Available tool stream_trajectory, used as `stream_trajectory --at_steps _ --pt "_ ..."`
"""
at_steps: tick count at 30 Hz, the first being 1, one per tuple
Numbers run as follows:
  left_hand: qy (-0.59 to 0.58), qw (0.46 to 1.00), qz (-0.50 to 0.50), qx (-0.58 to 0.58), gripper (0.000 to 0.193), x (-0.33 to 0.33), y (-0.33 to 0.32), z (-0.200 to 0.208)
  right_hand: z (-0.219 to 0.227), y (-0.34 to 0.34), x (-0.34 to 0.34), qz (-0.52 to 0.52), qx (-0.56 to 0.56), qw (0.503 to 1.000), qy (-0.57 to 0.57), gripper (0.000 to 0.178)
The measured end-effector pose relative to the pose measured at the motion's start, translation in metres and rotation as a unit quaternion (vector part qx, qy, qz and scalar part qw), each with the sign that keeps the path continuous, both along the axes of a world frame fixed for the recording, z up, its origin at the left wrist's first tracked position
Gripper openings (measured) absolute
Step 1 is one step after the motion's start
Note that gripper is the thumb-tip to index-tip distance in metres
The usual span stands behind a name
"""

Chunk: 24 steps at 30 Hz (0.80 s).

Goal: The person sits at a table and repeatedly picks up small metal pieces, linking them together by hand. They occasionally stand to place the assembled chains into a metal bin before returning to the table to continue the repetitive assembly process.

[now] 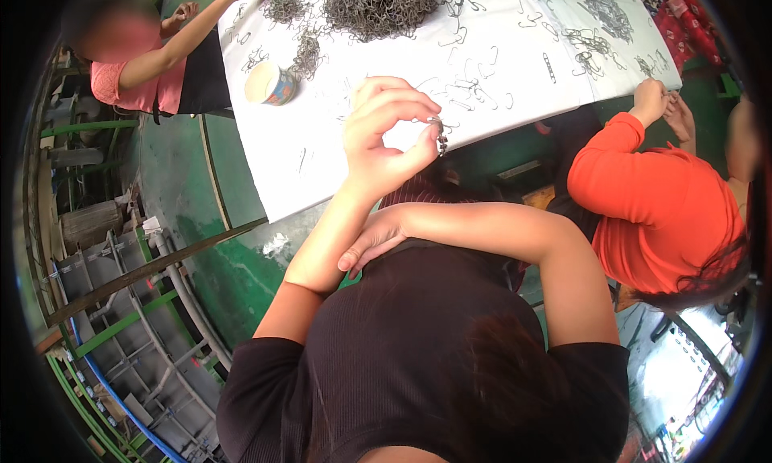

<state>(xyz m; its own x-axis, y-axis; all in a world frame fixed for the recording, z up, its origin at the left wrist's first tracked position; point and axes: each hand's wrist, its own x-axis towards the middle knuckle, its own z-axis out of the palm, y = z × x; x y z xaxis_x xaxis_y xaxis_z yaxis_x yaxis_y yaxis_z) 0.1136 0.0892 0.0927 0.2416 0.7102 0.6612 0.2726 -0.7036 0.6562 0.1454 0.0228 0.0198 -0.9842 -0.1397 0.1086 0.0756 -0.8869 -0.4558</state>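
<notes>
Where left hand (pixel 384 133) fingers (pixel 426 137) pinch — wire clip (pixel 440 135).

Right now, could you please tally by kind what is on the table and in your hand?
Cup: 1
White sheet: 1
Clip pinched in the left hand: 1
Loose clips on the sheet: too many to count
Total: 3, plus the uncounted clips

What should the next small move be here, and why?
Probably lower the left hand to the white sheet: its grip pinches one metal clip in the air above the sheet edge, while the right hand rests on the left forearm.
</notes>
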Motion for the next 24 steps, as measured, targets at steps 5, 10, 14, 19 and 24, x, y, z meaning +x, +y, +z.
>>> stream_trajectory --at_steps 5,10,14,19,24 --pt "-0.026 0.999 -0.022 0.009 0.015 0.001 0.013 0.004 -0.015 -0.004 -0.007 -0.023 0.067 0.996 -0.058 0.033" --pt "-0.056 0.997 -0.042 0.042 0.013 -0.011 0.015 0.019 0.032 0.005 0.022 -0.183 0.438 0.876 -0.082 0.031" --pt "-0.083 0.995 -0.041 -0.023 0.012 -0.016 0.002 0.016 0.051 0.028 0.086 -0.108 0.640 0.752 -0.115 0.040" --pt "-0.095 0.994 0.001 -0.055 0.013 -0.023 -0.024 -0.002 0.054 0.081 0.159 -0.303 0.382 0.838 -0.245 0.019" --pt "-0.081 0.990 0.034 -0.106 0.014 -0.018 -0.055 -0.018 -0.053 0.159 0.140 -0.591 0.529 0.362 -0.490 0.017"
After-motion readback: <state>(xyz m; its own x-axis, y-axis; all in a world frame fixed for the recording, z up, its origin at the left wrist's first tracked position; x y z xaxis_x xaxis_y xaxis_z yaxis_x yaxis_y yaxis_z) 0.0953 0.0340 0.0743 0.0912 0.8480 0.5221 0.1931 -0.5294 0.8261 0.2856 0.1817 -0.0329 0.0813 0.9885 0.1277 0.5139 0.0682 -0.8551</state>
